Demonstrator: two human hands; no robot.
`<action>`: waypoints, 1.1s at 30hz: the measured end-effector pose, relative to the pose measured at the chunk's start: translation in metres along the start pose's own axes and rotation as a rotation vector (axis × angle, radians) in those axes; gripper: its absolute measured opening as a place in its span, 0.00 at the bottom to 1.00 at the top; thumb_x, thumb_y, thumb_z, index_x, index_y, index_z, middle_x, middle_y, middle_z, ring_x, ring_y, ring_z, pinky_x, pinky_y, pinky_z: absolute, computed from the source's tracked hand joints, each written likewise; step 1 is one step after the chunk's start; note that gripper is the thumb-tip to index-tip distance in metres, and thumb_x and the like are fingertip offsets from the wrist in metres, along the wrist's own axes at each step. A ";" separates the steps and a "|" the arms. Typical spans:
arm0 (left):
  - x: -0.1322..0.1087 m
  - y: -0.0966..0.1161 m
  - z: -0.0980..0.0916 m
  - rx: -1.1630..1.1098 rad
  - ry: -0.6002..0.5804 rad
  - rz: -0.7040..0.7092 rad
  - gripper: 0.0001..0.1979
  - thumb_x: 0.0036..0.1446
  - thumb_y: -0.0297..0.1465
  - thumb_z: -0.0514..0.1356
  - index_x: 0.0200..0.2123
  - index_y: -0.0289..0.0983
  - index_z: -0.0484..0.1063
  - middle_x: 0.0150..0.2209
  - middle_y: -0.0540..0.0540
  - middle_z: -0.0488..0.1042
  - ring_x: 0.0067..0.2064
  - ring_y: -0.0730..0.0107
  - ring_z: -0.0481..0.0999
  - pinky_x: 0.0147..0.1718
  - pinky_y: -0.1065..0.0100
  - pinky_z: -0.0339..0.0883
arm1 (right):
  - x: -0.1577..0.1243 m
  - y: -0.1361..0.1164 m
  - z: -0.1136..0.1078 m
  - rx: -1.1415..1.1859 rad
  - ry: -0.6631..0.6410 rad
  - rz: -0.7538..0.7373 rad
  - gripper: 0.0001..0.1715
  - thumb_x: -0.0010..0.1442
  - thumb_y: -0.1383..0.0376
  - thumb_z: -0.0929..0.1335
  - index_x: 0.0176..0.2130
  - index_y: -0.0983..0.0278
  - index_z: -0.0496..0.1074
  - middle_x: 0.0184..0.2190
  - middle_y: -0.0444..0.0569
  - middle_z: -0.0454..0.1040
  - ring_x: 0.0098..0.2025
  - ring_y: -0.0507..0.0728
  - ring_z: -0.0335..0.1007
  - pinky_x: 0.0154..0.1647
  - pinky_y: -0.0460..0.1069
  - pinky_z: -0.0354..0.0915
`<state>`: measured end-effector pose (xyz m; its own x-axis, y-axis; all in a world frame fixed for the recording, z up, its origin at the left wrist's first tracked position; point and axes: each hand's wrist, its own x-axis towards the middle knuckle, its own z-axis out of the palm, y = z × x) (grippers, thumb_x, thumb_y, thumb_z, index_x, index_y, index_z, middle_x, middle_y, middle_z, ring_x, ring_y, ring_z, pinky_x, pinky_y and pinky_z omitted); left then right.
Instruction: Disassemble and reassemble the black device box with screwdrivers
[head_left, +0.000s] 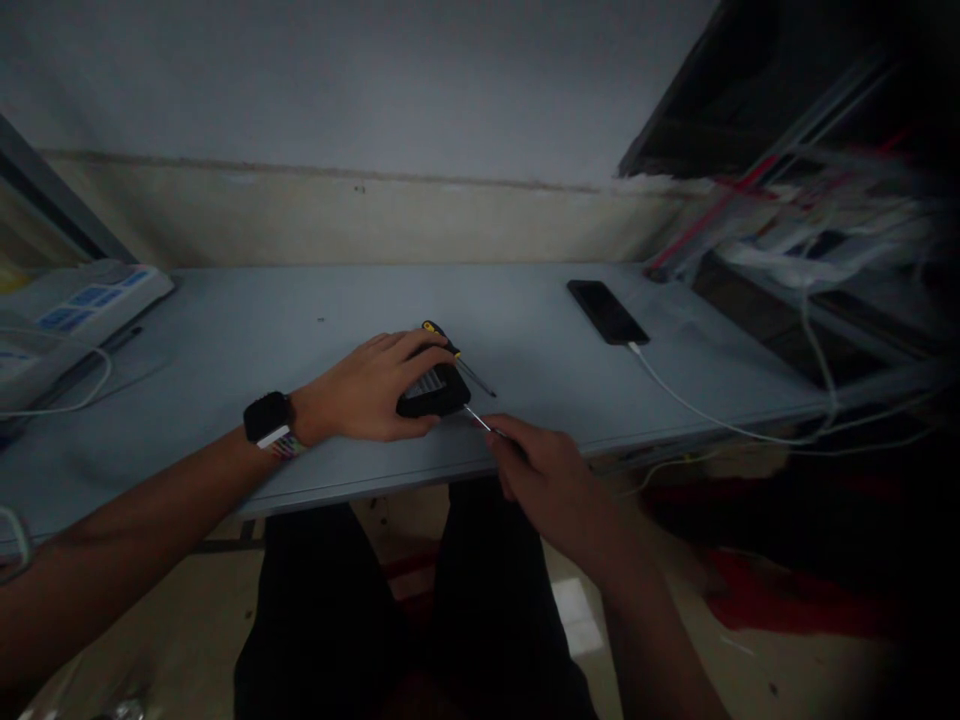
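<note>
My left hand [379, 387] grips a small black device [433, 392] with a white label, holding it down on the grey table [300, 330]. My right hand [551, 478] is closed round a thin metal tool [477, 419] whose tip touches the device's right edge. A screwdriver [457, 356] with a yellow and black handle lies on the table just behind the device, partly hidden by my left fingers. A black watch sits on my left wrist.
A black phone [606, 311] lies at the back right with a white cable [697, 408] running off to the right. A white box with blue labels [75, 305] sits far left. Cluttered shelving [810, 230] stands on the right. My legs are under the table edge.
</note>
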<state>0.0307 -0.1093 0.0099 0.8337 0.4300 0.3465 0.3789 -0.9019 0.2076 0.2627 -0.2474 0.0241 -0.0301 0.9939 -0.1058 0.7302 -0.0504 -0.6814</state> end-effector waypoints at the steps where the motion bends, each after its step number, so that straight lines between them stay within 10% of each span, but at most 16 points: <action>1: 0.000 0.000 0.002 -0.007 0.016 -0.019 0.35 0.62 0.42 0.68 0.68 0.38 0.65 0.69 0.32 0.68 0.67 0.40 0.73 0.66 0.42 0.70 | 0.001 0.001 0.000 0.009 0.003 -0.009 0.21 0.74 0.64 0.61 0.50 0.64 0.83 0.20 0.44 0.71 0.26 0.56 0.70 0.37 0.51 0.59; 33: -0.001 -0.003 -0.003 -0.150 -0.048 0.060 0.34 0.55 0.31 0.65 0.65 0.40 0.65 0.67 0.35 0.69 0.66 0.45 0.74 0.66 0.45 0.70 | 0.012 -0.001 -0.011 0.020 -0.056 -0.059 0.20 0.75 0.64 0.62 0.41 0.62 0.82 0.20 0.42 0.71 0.27 0.56 0.70 0.35 0.51 0.60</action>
<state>0.0277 -0.1067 0.0120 0.8723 0.3703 0.3193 0.2670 -0.9078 0.3235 0.2691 -0.2340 0.0315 -0.1117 0.9882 -0.1048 0.7121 0.0060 -0.7021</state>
